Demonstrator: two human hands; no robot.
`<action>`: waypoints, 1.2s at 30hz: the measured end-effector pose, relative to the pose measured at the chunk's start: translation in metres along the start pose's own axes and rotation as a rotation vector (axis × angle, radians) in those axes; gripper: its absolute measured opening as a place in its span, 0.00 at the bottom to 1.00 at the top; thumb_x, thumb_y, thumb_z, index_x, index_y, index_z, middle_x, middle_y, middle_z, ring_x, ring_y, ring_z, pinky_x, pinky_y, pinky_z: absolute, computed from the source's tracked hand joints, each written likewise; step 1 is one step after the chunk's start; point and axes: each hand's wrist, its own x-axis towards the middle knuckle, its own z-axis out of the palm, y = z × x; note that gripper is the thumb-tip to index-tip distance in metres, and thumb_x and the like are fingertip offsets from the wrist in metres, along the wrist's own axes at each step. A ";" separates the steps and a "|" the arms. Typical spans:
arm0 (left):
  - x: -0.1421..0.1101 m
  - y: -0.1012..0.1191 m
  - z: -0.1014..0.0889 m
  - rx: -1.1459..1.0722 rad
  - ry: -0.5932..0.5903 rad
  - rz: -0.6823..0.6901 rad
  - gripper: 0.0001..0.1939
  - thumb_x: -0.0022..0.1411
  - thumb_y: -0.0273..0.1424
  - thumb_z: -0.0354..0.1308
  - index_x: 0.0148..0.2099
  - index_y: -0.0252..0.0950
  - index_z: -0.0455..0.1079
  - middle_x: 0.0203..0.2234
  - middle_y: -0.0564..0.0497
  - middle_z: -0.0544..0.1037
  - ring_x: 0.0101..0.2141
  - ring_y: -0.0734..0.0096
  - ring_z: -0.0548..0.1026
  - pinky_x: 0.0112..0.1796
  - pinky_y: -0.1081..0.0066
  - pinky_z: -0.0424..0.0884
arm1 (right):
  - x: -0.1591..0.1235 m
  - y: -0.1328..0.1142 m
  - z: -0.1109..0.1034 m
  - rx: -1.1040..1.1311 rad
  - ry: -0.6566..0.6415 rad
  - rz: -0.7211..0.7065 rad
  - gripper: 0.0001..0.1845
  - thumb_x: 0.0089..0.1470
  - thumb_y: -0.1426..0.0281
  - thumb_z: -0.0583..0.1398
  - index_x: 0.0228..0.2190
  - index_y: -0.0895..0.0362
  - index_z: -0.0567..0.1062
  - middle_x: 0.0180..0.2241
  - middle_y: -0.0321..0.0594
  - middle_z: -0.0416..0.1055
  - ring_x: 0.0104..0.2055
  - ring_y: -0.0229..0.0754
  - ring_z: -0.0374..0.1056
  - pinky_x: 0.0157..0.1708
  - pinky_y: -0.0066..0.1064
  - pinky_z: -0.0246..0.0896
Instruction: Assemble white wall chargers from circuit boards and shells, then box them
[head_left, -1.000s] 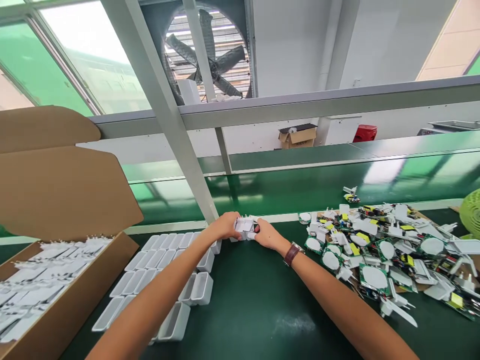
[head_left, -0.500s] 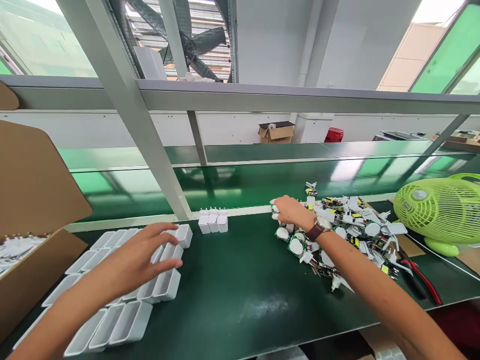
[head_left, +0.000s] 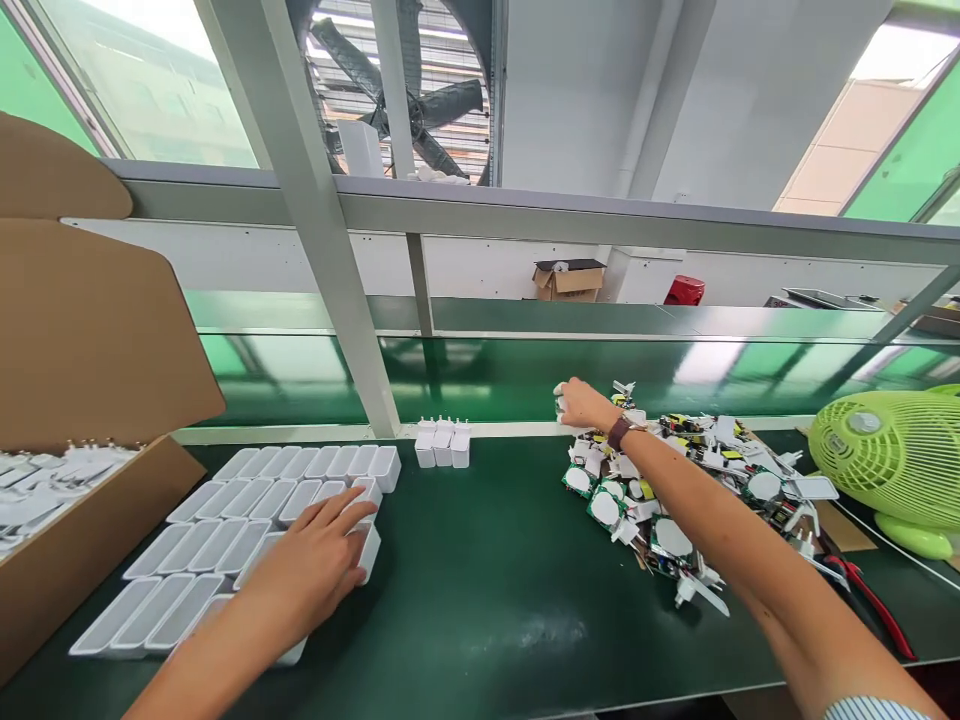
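My left hand reaches over rows of white open plastic cases. Its fingers are spread and rest on the cases at the right end of the rows. My right hand, with white covers on the fingertips and a watch on the wrist, is pinched at the far left edge of a heap of circuit boards. A small white and green piece, apparently a circuit board, shows at its fingertips, mostly hidden by the fingers. Three white cases with prongs stand upright between my hands.
An open cardboard box of white parts stands at the left. On the right are a green fan and red-handled pliers. A sloping grey post meets the back edge of the green table.
The view has shifted left and up. My left hand has come down onto the cases. My right hand has drawn slightly up and back from the heap's edge, fingers still pinched.
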 end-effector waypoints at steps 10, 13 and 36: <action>0.058 0.096 0.021 -0.207 0.111 0.167 0.11 0.67 0.29 0.51 0.30 0.39 0.67 0.46 0.46 0.81 0.45 0.59 0.80 0.42 0.64 0.76 | -0.076 -0.062 0.047 0.438 -0.280 -0.467 0.16 0.57 0.74 0.55 0.45 0.56 0.78 0.29 0.34 0.77 0.27 0.38 0.71 0.27 0.25 0.63; 0.072 0.104 0.046 -0.227 0.151 0.210 0.11 0.67 0.28 0.49 0.31 0.38 0.67 0.45 0.44 0.80 0.43 0.57 0.80 0.39 0.63 0.77 | -0.076 -0.070 0.061 0.299 -0.314 -0.576 0.18 0.54 0.76 0.58 0.46 0.55 0.79 0.32 0.36 0.77 0.32 0.41 0.72 0.32 0.28 0.66; 0.044 0.097 0.107 -0.437 0.247 0.090 0.10 0.70 0.28 0.52 0.48 0.41 0.73 0.61 0.47 0.72 0.56 0.57 0.75 0.51 0.64 0.77 | 0.080 0.033 -0.011 -0.474 -0.309 0.122 0.19 0.65 0.62 0.62 0.53 0.58 0.72 0.51 0.46 0.73 0.48 0.47 0.73 0.47 0.43 0.72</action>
